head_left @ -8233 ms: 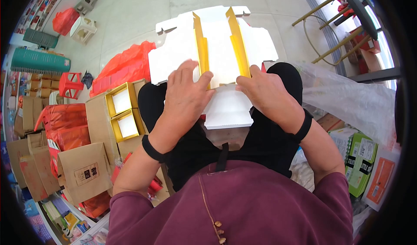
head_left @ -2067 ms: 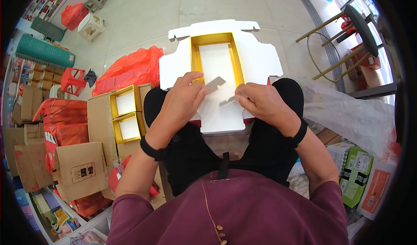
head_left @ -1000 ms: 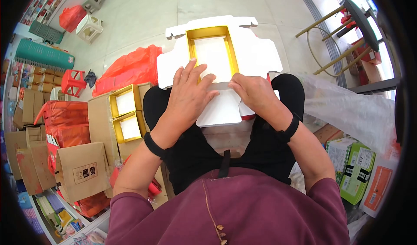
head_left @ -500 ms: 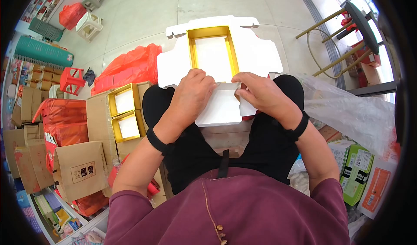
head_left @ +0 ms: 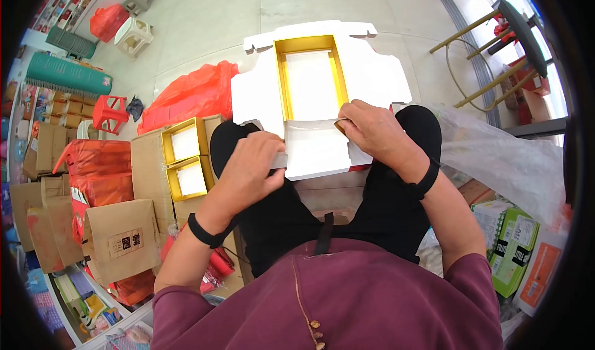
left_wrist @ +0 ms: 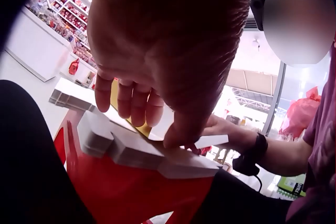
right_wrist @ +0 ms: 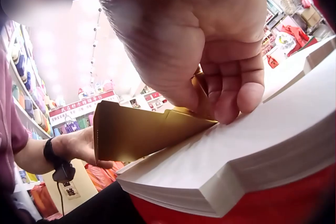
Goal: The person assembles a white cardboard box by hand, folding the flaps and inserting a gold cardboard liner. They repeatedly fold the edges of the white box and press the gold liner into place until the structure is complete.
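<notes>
A cardboard box [head_left: 311,80], white outside and gold inside, lies partly folded on a stack of flat white card blanks [head_left: 378,80]. Its far end and two long sides stand up, and a white end flap [head_left: 317,155] points toward the lap. My right hand [head_left: 378,130] pinches the near right corner between thumb and fingers, on a gold panel [right_wrist: 136,132] in the right wrist view. My left hand [head_left: 248,167] is at the left edge of the end flap. Its fingers hang loosely apart from the thumb above the stack's edge [left_wrist: 136,150] in the left wrist view.
Two folded gold boxes [head_left: 186,158] sit on brown cardboard to the left. Beyond them stand a brown paper bag [head_left: 121,241] and red plastic bags [head_left: 192,96]. Clear plastic sheeting [head_left: 496,139] and a green package [head_left: 514,251] lie at right, near a tall stool [head_left: 520,40].
The two long gold sides have been raised into box walls. In the last half second my left hand has moved down and left from the near corner, while my right hand stays at its corner.
</notes>
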